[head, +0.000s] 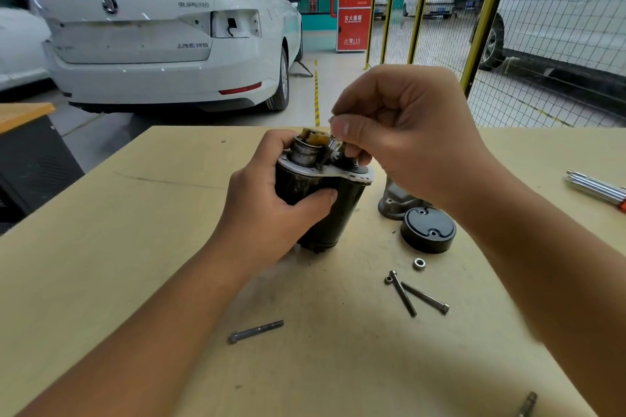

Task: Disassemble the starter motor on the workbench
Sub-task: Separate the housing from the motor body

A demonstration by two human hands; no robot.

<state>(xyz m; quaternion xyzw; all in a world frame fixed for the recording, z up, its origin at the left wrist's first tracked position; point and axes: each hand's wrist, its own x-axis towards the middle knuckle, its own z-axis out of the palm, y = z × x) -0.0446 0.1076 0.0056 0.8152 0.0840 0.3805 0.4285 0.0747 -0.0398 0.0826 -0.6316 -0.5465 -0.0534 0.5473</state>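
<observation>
- Fingers (342, 127) of the right hand (399, 132) are curled in tight and pinch a small shiny part (333, 143) at the top of the motor (318, 200). What the part is, is too small to tell.
- That part sits right under the right fingers, so the next move is likely a pull or a twist going up and away from the motor.
- The left hand (271, 210) is wrapped around the dark body of the motor, thumb across the front, and holds it steady.
- The motor stands almost upright on the counter (135, 247), near the middle. Its long side runs up and down, leaning a little to the left at the top.
- Both hands are on the motor. The right one is higher, at the top end; the left one is lower, on the side.
- A black cap (428, 229) and a grey metal piece (394, 201) lie just beside the motor, on the right.
- Three long bolts (425, 297) and a nut (419, 263) lie loose on the counter, closer to the person.
- Judging by these loose parts, the job is already partly done.
</observation>
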